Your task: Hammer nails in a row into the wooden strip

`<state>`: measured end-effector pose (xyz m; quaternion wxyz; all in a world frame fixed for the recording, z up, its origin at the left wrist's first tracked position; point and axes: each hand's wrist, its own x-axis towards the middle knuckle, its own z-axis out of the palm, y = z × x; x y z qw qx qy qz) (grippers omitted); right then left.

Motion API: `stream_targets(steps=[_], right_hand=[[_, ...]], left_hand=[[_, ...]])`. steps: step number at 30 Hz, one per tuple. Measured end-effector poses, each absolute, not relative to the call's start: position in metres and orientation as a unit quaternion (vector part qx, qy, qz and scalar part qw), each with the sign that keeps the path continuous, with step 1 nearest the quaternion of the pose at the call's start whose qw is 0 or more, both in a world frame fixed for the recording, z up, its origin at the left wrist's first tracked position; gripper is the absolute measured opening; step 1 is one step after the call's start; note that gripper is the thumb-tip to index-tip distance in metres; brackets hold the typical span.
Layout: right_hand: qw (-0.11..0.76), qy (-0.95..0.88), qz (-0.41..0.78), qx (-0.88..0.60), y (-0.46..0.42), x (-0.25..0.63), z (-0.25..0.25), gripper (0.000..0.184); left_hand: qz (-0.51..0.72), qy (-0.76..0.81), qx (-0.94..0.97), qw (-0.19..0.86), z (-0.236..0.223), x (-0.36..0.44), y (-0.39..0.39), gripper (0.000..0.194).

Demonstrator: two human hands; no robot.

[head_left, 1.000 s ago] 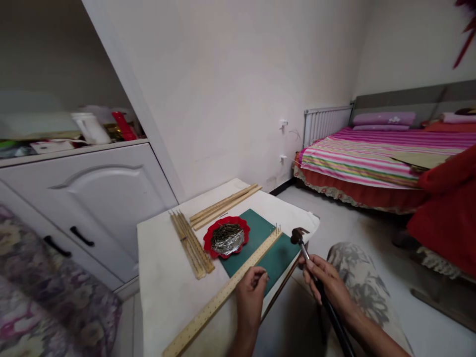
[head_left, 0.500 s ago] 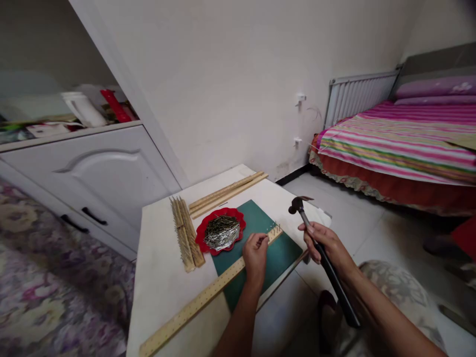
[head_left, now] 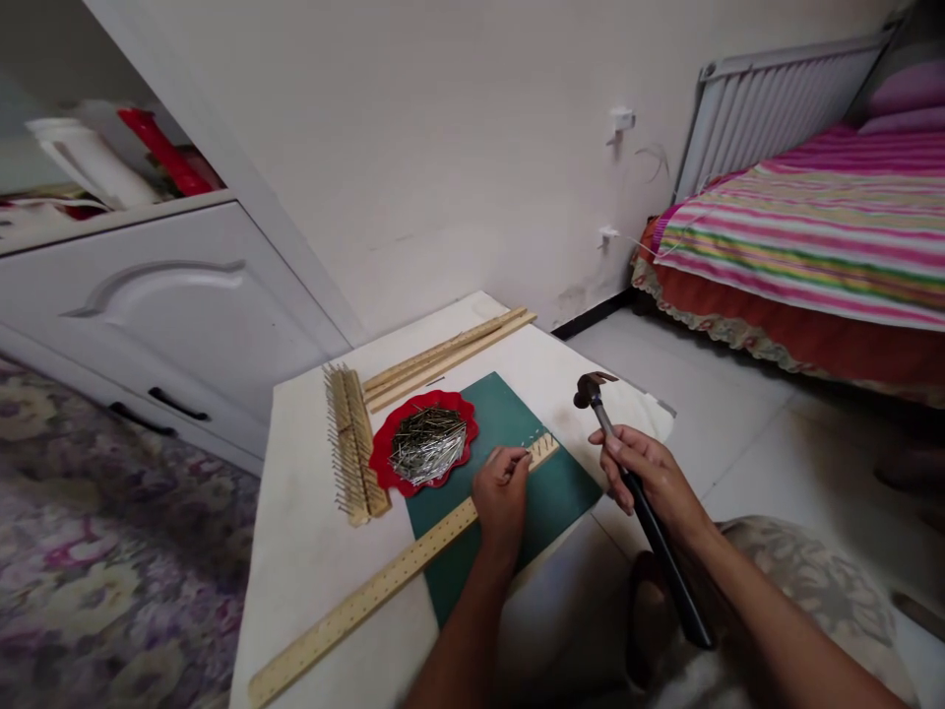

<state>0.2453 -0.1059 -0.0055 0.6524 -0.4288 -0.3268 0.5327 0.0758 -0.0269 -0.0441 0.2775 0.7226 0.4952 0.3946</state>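
Note:
A long wooden strip (head_left: 384, 591) lies diagonally across a green cutting mat (head_left: 550, 492) on a small white table (head_left: 310, 551). Several nails stand in its far end. My left hand (head_left: 502, 492) rests on the strip near that end, fingers pinched together on something I cannot make out. My right hand (head_left: 644, 471) grips the black handle of a small hammer (head_left: 591, 389), whose head hangs in the air just right of the strip's nailed end. A red scalloped dish (head_left: 384, 463) heaped with loose nails sits left of my left hand.
Nail-studded wooden strips (head_left: 346, 443) lie left of the dish, and plain wooden strips (head_left: 443, 354) lie at the table's far edge. A white cabinet (head_left: 169, 315) stands to the left. At the right are a radiator (head_left: 768, 98) and a bed (head_left: 797, 236) with a striped cover.
The view has tilted down and left. My left hand has moved up along the strip to its nailed end. My right hand has raised the hammer beside that end.

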Motion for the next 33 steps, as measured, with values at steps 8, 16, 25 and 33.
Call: stream_targets(steps=[8,16,25,33], right_hand=[[0.631,-0.343,0.547,-0.430,-0.112,0.242,-0.004,0.023],[0.593,-0.351,0.593,-0.417,-0.125,0.238,0.002,0.019],[0.575,-0.341,0.624,-0.405,-0.126,0.235,0.001,0.024],[0.535,-0.357,0.665,-0.380,-0.125,0.223,-0.003,0.024]], left_hand=[[0.407,0.488,0.725,0.266,-0.045,0.080,-0.027,0.017],[0.420,0.480,0.727,0.253,-0.048,0.080,-0.028,0.015],[0.398,0.493,0.739,0.228,-0.046,0.082,-0.030,0.014],[0.390,0.511,0.733,0.223,-0.047,0.083,-0.031,0.015]])
